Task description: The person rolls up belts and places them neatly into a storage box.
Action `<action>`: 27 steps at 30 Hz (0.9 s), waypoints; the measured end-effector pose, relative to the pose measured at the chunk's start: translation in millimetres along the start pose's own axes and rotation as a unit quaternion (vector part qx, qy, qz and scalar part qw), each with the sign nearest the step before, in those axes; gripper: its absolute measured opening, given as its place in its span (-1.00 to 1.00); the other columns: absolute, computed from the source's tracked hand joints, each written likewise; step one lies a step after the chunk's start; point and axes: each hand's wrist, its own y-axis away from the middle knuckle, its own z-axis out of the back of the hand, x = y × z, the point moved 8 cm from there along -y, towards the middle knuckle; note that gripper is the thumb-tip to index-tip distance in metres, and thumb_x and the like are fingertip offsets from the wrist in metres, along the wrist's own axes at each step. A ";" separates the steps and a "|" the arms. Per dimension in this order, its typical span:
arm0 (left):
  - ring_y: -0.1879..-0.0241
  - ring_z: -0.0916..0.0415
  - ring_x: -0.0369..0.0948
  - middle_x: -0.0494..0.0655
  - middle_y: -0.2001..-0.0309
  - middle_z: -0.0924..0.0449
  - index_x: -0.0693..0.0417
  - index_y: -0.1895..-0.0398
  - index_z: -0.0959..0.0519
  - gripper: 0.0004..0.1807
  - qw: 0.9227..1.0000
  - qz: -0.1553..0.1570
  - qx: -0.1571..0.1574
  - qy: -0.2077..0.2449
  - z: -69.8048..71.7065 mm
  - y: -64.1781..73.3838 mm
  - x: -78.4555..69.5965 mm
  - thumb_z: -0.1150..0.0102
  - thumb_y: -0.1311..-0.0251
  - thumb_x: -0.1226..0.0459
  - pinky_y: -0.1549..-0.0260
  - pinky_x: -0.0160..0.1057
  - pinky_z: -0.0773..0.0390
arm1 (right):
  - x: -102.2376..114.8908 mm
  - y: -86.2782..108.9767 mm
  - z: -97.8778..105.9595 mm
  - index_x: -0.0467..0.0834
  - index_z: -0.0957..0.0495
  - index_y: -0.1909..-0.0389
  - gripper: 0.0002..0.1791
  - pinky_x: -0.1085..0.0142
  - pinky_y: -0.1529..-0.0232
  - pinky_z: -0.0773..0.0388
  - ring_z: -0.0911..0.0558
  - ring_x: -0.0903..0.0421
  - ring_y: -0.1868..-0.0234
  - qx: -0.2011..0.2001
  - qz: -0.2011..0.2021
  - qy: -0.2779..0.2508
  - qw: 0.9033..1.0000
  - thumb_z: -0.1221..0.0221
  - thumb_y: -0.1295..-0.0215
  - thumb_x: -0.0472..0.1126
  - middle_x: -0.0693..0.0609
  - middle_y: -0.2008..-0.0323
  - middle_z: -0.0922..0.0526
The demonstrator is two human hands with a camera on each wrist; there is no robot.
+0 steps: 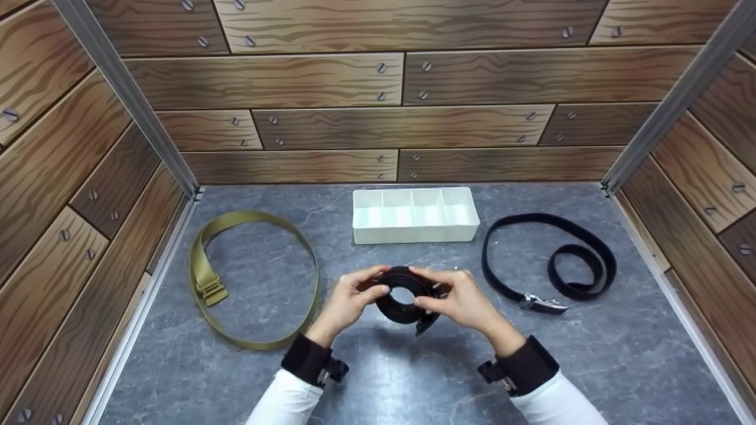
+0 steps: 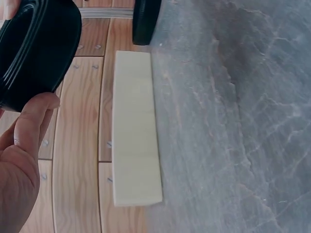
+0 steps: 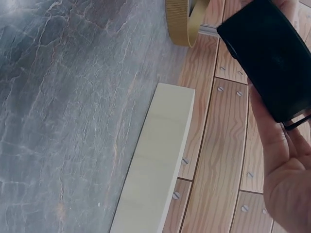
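Observation:
A black belt (image 1: pixel 390 309), wound into a round coil with a hole in its middle, is held up between both hands over the table. My left hand (image 1: pixel 349 300) grips the coil's left side, thumb on the near face and fingers over the outer edge. On the opposite side my right hand (image 1: pixel 466 300) pinches it the same way, near the loose end that hangs at lower right. In the left wrist view the coil (image 2: pixel 46 53) shows its smooth outer band. The right wrist view has the belt's broad outer strap (image 3: pixel 272 60) above the fingers.
A white tray (image 1: pixel 416 235) with several compartments stands behind the hands. An olive webbing belt (image 1: pixel 314 260) lies in a loose loop at left. Another black belt (image 1: pixel 489 264), with a silver buckle (image 1: pixel 534 302), lies partly curled at right. Wood-patterned walls (image 1: pixel 331 79) enclose the grey table (image 1: pixel 177 378).

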 end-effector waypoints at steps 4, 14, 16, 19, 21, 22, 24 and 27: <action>0.09 -0.63 -0.13 0.17 -0.07 -0.60 0.31 -0.24 -0.47 -0.57 0.999 0.023 0.018 0.032 -5.1 -4.3 15.5 -0.15 -0.31 0.41 0.15 -0.22 -0.62 | -1.2 -0.1 1.6 -0.37 -0.53 -0.14 -0.47 0.33 0.52 -0.60 -0.68 0.05 0.52 0.013 -0.018 -0.007 1.000 -0.35 -0.10 -0.44 -0.29 0.16 -0.69; -0.03 -0.57 -0.02 0.09 -0.09 -0.58 0.12 -0.36 -0.39 -0.36 0.926 0.017 0.051 -0.374 -14.6 -4.3 26.1 0.13 -0.43 -0.11 0.00 -0.05 -0.54 | -58.6 3.0 12.8 -0.10 -0.58 -0.18 -0.42 0.31 0.40 -0.63 -0.71 0.15 0.36 -0.027 -0.095 0.052 0.994 -0.43 -0.05 -0.25 -0.18 0.08 -0.70; -0.06 -0.55 0.04 0.14 -0.15 -0.53 0.09 -0.37 -0.38 -0.33 0.895 0.022 0.053 -0.443 -13.6 -4.1 29.6 0.18 -0.43 -0.16 0.01 0.01 -0.54 | -65.1 3.8 16.9 -0.08 -0.59 -0.17 -0.42 0.31 0.43 -0.62 -0.71 0.11 0.33 -0.043 -0.112 0.072 0.990 -0.44 -0.04 -0.25 -0.17 0.09 -0.70; -0.08 -0.53 0.08 0.16 -0.18 -0.49 0.08 -0.38 -0.37 -0.35 0.857 0.025 0.052 -0.512 -11.3 -9.7 31.6 0.12 -0.42 -0.14 0.00 0.05 -0.52 | -74.5 4.8 23.7 -0.07 -0.61 -0.15 -0.42 0.29 0.44 -0.61 -0.71 0.04 0.25 -0.067 -0.129 0.097 0.985 -0.45 -0.02 -0.22 -0.15 0.08 -0.70; -0.14 -0.48 0.10 0.18 -0.22 -0.45 0.08 -0.39 -0.36 -0.34 0.839 0.028 0.053 -0.540 -9.6 -17.2 31.4 0.06 -0.39 -0.13 -0.06 0.06 -0.48 | -79.9 5.0 27.2 -0.06 -0.63 -0.13 -0.43 0.27 0.41 -0.62 -0.71 0.00 0.20 -0.079 -0.133 0.113 0.981 -0.46 -0.01 -0.21 -0.14 0.07 -0.70; -0.18 -0.44 0.12 0.20 -0.24 -0.43 0.08 -0.39 -0.36 -0.34 0.832 0.030 0.053 -0.552 -8.5 -22.0 31.0 0.03 -0.38 -0.12 -0.11 0.08 -0.44 | -82.0 5.2 29.0 -0.05 -0.63 -0.13 -0.43 0.26 0.38 -0.62 -0.70 -0.02 0.17 -0.085 -0.136 0.123 0.979 -0.46 0.00 -0.20 -0.13 0.07 -0.70; -0.28 -0.34 0.13 0.21 -0.31 -0.35 0.05 -0.42 -0.33 -0.32 0.818 0.040 0.055 -0.571 -5.9 -32.6 30.9 0.00 -0.36 -0.13 -0.21 0.10 -0.33 | -86.0 5.2 31.2 -0.04 -0.63 -0.13 -0.43 0.23 0.31 -0.63 -0.70 -0.04 0.15 -0.091 -0.138 0.138 0.977 -0.46 0.00 -0.19 -0.14 0.06 -0.70; -0.35 -0.23 0.13 0.21 -0.37 -0.27 0.03 -0.43 -0.31 -0.30 0.804 0.052 0.053 -0.589 -0.9 -48.0 31.1 -0.03 -0.34 -0.13 -0.28 0.13 -0.21 | -90.8 4.8 32.0 -0.04 -0.63 -0.13 -0.43 0.18 0.26 -0.64 -0.70 -0.07 0.13 -0.094 -0.140 0.148 0.974 -0.46 -0.01 -0.17 -0.16 0.05 -0.69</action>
